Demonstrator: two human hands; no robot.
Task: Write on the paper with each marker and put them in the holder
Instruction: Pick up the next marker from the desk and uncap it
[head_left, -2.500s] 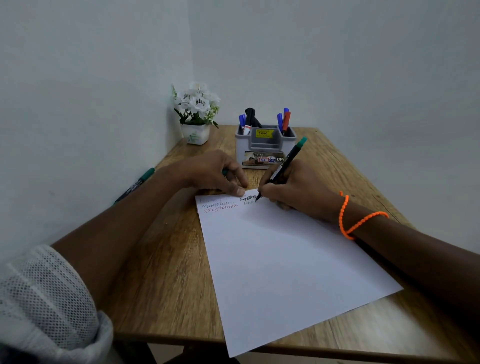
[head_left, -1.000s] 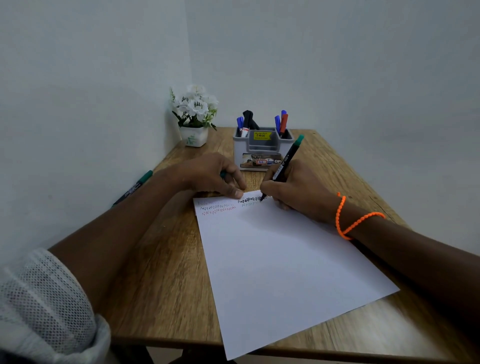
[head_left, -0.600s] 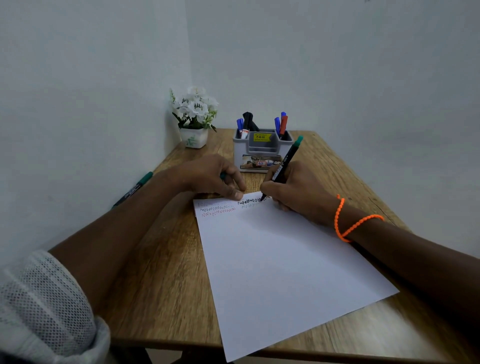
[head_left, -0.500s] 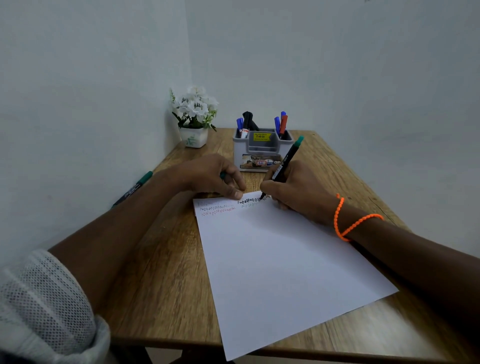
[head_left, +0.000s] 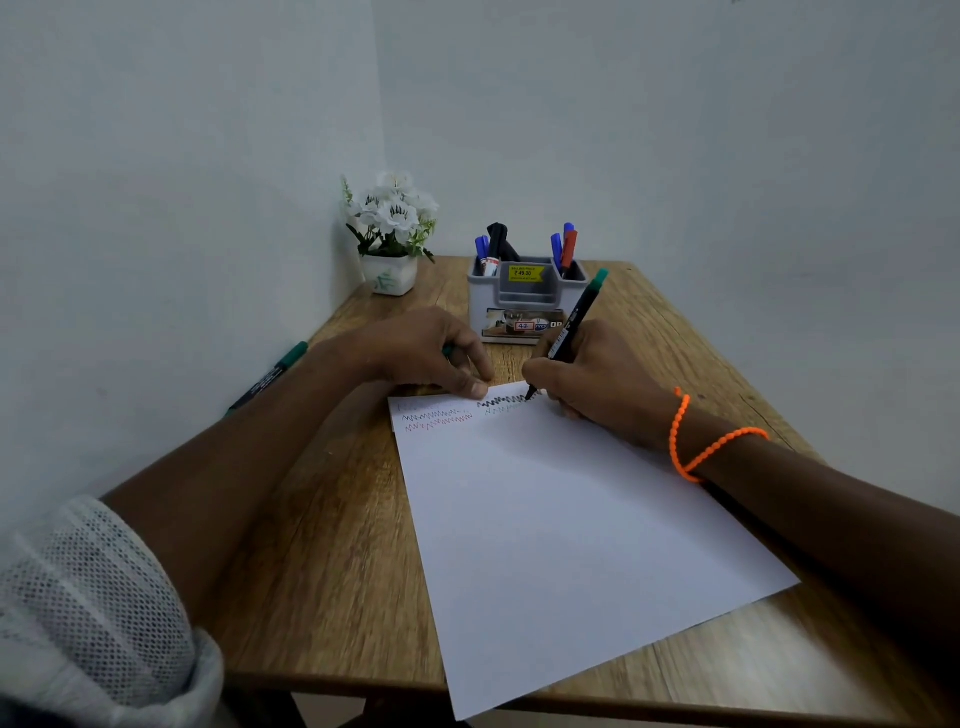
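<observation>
Wood grain runs the length of the small table (head_left: 332, 519) we work at, a warm brown top with knots and streaks, pushed into a corner where two plain pale walls (head_left: 156, 208) meet. At the far left of it stands a square white pot of white artificial flowers (head_left: 390, 228), and beside that, toward the middle of the far edge, a grey plastic holder (head_left: 524, 301) with a yellow price sticker and several compartments; blue, black and red marker caps stick up from its side pockets.

A smooth white sheet of paper (head_left: 561, 519) lies at an angle across the table, its near corner hanging past the front edge. Near its top edge we see short zigzag rows, some faint grey, one red, one bold black.

Our right hand (head_left: 597, 379) has its fingers closed around a slim black marker (head_left: 571, 325) with a green end cap, the shaft tilted away from us and the tip touching the paper at the end of the black zigzag. An orange beaded cord (head_left: 691, 441) loops loosely round that wrist.

Our left hand (head_left: 421, 348) rests at the paper's top edge, fingers curled inward with the thumb pressed to the sheet; a bit of green shows between them, though we cannot tell what it is. Its forearm comes out of a white mesh-textured sleeve (head_left: 88, 597).

Another black marker with a green cap (head_left: 270, 376) lies at the table's left edge against the wall, well apart from the holder.
</observation>
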